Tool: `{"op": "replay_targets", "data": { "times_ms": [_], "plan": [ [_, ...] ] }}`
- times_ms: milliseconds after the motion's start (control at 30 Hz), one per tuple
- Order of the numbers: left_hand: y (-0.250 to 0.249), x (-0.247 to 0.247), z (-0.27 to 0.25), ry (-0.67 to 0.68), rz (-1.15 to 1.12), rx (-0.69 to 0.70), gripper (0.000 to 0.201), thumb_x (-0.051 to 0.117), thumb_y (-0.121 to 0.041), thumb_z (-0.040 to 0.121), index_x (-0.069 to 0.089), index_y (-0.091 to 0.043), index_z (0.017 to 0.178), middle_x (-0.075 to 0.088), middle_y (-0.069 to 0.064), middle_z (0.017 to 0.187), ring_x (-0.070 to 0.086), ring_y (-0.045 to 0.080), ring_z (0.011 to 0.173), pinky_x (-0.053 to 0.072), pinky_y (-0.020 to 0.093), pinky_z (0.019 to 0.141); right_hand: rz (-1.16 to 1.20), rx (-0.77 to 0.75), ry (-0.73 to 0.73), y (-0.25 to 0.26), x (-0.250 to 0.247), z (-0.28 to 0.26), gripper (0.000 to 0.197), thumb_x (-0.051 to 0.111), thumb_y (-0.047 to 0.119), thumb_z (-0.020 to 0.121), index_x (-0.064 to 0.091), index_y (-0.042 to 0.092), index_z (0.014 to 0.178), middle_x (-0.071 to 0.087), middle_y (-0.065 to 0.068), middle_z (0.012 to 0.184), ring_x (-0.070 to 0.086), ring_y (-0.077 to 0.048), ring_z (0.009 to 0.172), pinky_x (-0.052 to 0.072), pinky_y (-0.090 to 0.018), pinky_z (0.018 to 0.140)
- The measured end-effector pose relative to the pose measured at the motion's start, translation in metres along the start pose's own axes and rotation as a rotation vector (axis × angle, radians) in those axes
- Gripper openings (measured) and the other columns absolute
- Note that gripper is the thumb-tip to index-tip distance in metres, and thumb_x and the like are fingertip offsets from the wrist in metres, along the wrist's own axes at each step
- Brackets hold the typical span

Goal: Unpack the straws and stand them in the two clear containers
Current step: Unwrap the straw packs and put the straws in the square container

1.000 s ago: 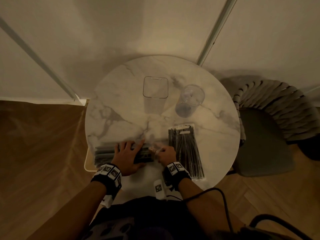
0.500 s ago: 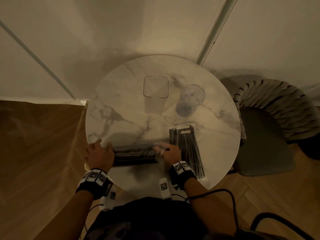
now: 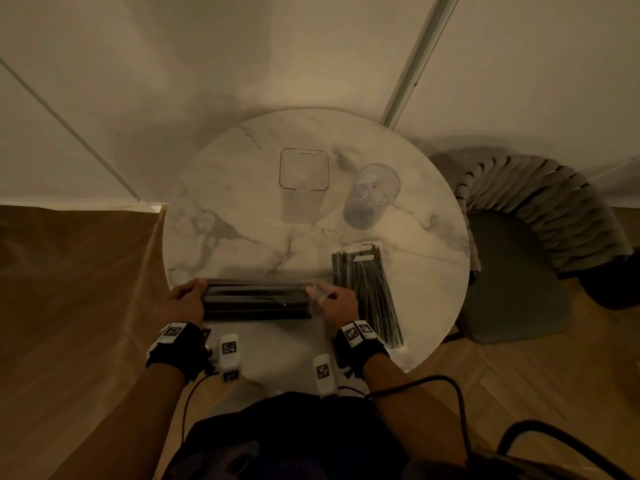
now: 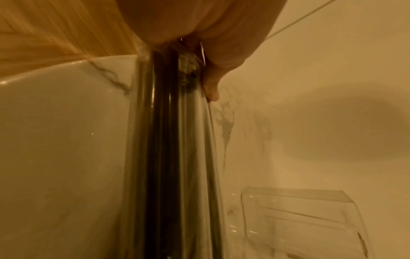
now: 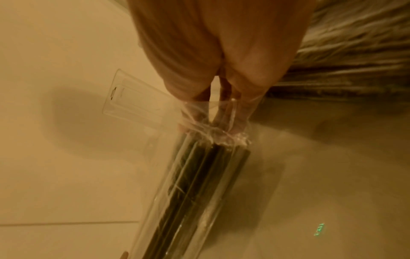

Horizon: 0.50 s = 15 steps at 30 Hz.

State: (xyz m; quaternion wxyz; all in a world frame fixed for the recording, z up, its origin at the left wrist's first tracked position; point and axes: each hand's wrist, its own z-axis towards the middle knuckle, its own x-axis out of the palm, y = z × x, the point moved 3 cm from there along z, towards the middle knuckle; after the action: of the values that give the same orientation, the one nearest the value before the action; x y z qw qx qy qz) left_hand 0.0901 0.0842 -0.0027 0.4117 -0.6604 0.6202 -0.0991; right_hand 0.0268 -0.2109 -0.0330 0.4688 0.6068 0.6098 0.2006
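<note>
A clear plastic packet of black straws [image 3: 257, 299] is held crosswise at the 6 o'clock edge of the round white marble table [image 3: 242, 209]. Its left end is gripped by the left hand [image 3: 185, 302], fingers curled round it; its crumpled film at the right end is pinched by the right hand [image 3: 337, 303]. A second flat packet of black straws [image 3: 365, 289] lies at 4 o'clock. The square clear container [image 3: 304, 169] and the round clear container [image 3: 372, 194] are stood near 12 o'clock, both empty.
</note>
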Motion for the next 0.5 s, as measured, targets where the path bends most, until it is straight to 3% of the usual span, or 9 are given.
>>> {"op": "replay_targets", "data": {
  "times_ms": [100,167,233,333,367,433,500],
  "plan": [
    [0.003,-0.002,0.002,-0.001,0.107,0.011,0.039,0.063,-0.056,0.085,0.068,-0.028,0.111,0.063,0.008,0.115,0.06,0.036,0.1,0.056,0.047,0.083,0.009,0.035,-0.043,-0.002,-0.01,-0.002,0.016,0.075,0.02,0.087,0.079,0.01,0.1,0.076,-0.005,0.091,0.063,-0.002,0.077,0.05,-0.005,0.069],
    [0.006,-0.002,0.002,-0.021,0.155,0.048,0.051,0.059,-0.056,0.088,0.067,-0.017,0.119,0.063,0.012,0.118,0.06,0.039,0.105,0.052,0.052,0.093,0.011,0.058,-0.093,-0.004,-0.015,-0.002,0.022,0.076,0.019,0.086,0.077,0.009,0.106,0.073,-0.002,0.092,0.064,-0.006,0.086,0.048,0.0,0.07],
    [0.013,0.001,0.006,-0.018,0.175,0.078,0.062,0.059,-0.061,0.082,0.068,-0.01,0.117,0.065,0.01,0.112,0.061,0.039,0.105,0.05,0.051,0.096,0.023,0.064,-0.118,-0.003,-0.017,-0.003,0.023,0.076,0.018,0.087,0.076,0.007,0.107,0.073,-0.004,0.095,0.063,-0.007,0.087,0.043,0.004,0.065],
    [0.03,0.005,0.028,-0.008,0.281,0.147,0.07,0.052,-0.075,0.067,0.074,-0.019,0.105,0.071,0.014,0.105,0.066,0.039,0.095,0.055,0.053,0.089,-0.062,0.002,-0.101,0.005,-0.019,-0.005,0.025,0.073,0.023,0.089,0.075,0.013,0.111,0.071,-0.001,0.093,0.063,-0.008,0.086,0.044,-0.003,0.07],
    [0.038,0.007,0.044,-0.012,0.3,0.169,0.064,0.054,-0.071,0.072,0.075,-0.019,0.104,0.071,0.015,0.105,0.065,0.039,0.096,0.054,0.051,0.09,-0.098,-0.022,-0.095,0.008,-0.019,-0.006,0.024,0.072,0.025,0.09,0.075,0.015,0.111,0.07,0.001,0.09,0.062,-0.008,0.083,0.044,-0.004,0.069],
    [0.015,0.003,0.024,-0.041,0.375,0.206,0.053,0.055,-0.059,0.082,0.075,-0.015,0.105,0.07,0.017,0.107,0.064,0.04,0.098,0.052,0.047,0.092,-0.142,-0.064,-0.076,0.012,-0.016,-0.006,0.02,0.072,0.027,0.09,0.077,0.016,0.106,0.069,0.002,0.083,0.061,-0.009,0.075,0.042,-0.001,0.062],
    [-0.006,-0.001,0.009,-0.044,0.389,0.241,0.05,0.055,-0.053,0.084,0.074,-0.012,0.107,0.07,0.02,0.108,0.063,0.041,0.098,0.051,0.047,0.092,-0.159,-0.106,-0.044,0.015,-0.014,-0.007,0.016,0.071,0.028,0.09,0.078,0.017,0.099,0.073,-0.004,0.083,0.062,-0.012,0.072,0.048,-0.01,0.065]
  ]
}}
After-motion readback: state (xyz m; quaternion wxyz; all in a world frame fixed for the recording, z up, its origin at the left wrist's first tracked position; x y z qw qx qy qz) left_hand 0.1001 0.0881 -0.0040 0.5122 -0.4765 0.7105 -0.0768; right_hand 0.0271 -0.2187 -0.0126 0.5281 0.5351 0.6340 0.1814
